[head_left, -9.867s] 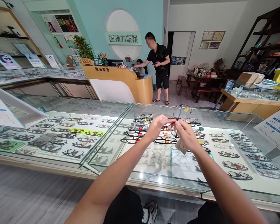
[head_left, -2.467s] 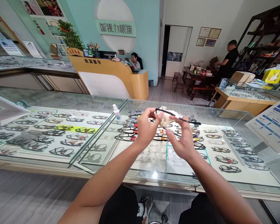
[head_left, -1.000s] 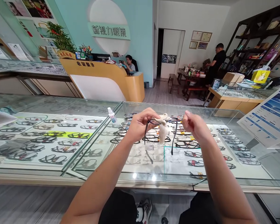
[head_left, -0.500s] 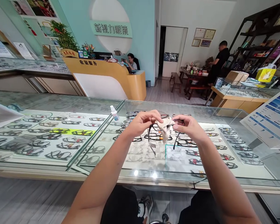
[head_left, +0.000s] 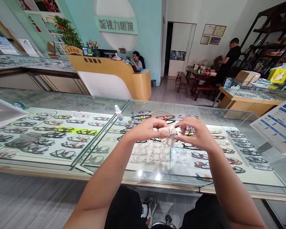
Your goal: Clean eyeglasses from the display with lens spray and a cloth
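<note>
Head view: the left hand point(head_left: 150, 128) pinches a crumpled cream cloth point(head_left: 168, 135) between fingertips; the right hand point(head_left: 195, 131) touches its edge, finger grip unclear.

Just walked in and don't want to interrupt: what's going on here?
Someone's left hand pinches a bunched pale cloth above a glass case that holds rows of glasses. The right hand is at the cloth's other side, its exact grip unclear. Whether the cloth covers anything is hard to tell. A small bottle stands on the glass, off to the left. Farther back, one person sits behind a desk and another stands to the right.
</note>
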Demonstrator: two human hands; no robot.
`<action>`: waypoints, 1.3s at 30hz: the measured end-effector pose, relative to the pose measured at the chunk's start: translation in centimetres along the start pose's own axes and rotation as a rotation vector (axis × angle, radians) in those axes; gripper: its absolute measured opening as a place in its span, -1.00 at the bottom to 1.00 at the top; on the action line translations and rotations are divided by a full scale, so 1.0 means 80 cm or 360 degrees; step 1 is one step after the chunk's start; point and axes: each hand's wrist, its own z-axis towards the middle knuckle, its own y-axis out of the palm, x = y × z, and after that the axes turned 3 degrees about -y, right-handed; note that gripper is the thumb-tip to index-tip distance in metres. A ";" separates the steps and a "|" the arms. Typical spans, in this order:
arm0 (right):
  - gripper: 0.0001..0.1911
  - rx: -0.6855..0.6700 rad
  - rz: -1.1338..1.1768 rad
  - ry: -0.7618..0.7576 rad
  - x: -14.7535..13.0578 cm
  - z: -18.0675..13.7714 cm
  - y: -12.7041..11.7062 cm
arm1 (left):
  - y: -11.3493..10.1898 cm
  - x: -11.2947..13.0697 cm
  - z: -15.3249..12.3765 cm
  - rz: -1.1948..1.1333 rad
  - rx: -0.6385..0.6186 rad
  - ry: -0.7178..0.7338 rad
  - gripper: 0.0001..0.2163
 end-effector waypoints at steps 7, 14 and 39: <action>-0.70 0.0095 -0.0098 -0.0048 -0.003 0.000 0.000 | 0.006 0.003 0.003 0.0160 0.0263 0.0153 -0.57; -0.73 0.0491 -0.0257 -0.0011 -0.002 -0.001 0.000 | 0.000 -0.019 0.020 -0.0498 0.1198 0.0335 -0.60; -0.75 0.1300 -0.0710 0.0014 -0.001 0.003 0.030 | 0.026 -0.020 0.030 -0.1316 0.0533 0.0045 -0.68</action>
